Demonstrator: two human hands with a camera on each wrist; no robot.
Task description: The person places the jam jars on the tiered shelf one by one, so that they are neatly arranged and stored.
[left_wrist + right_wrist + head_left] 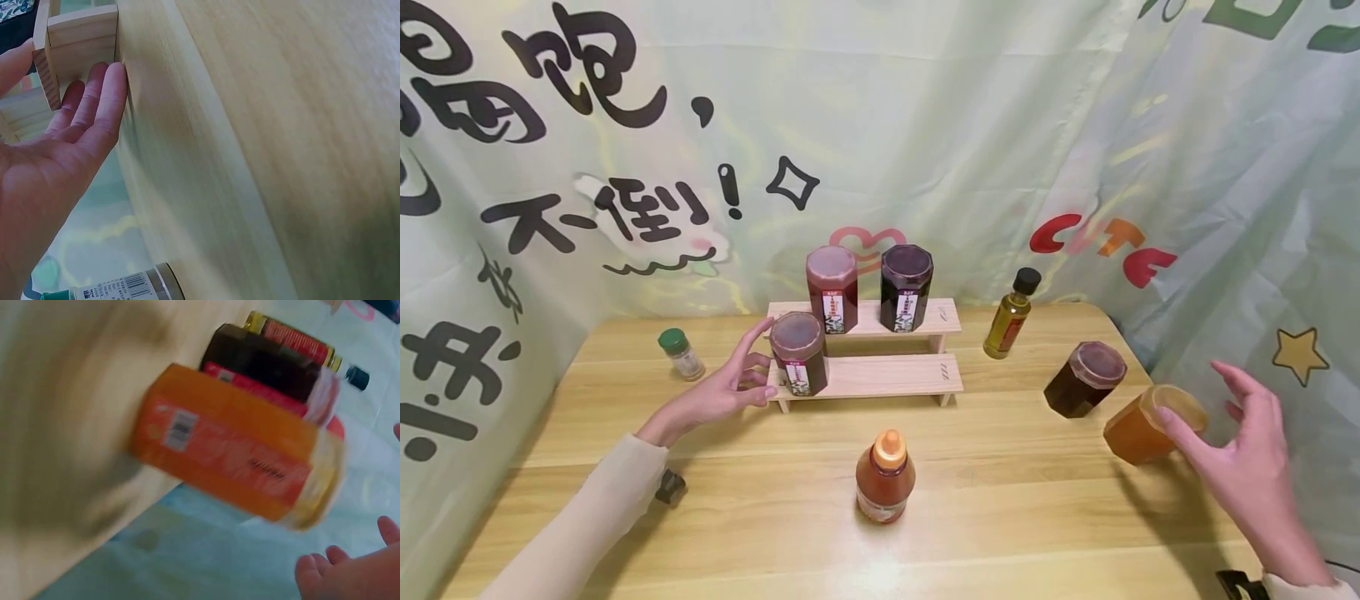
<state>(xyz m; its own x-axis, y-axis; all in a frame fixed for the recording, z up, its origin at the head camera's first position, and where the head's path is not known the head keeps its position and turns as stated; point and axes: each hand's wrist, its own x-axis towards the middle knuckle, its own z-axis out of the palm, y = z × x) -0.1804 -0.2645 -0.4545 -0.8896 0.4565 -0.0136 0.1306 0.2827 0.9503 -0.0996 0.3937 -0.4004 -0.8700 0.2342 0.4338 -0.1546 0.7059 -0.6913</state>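
At the left end of a two-step wooden rack (880, 377), my left hand (735, 385) reaches with extended fingers beside a dark jar (800, 354) on the lower step. In the left wrist view the thumb lies near the board's edge and the fingers (111, 100) stretch past the rack's end. Over on the right, my right hand (1247, 442) is spread beside an orange jar (1142, 427) that stands on the table. The right wrist view shows a gap between those fingers and the orange jar (225, 447).
On the upper step stand a reddish jar (832, 292) and a dark purple jar (907, 287). Another dark jar (1084, 379) and an oil bottle (1011, 315) are right of the rack. A sauce bottle (884, 483) stands in front, a green-capped shaker (682, 354) at left.
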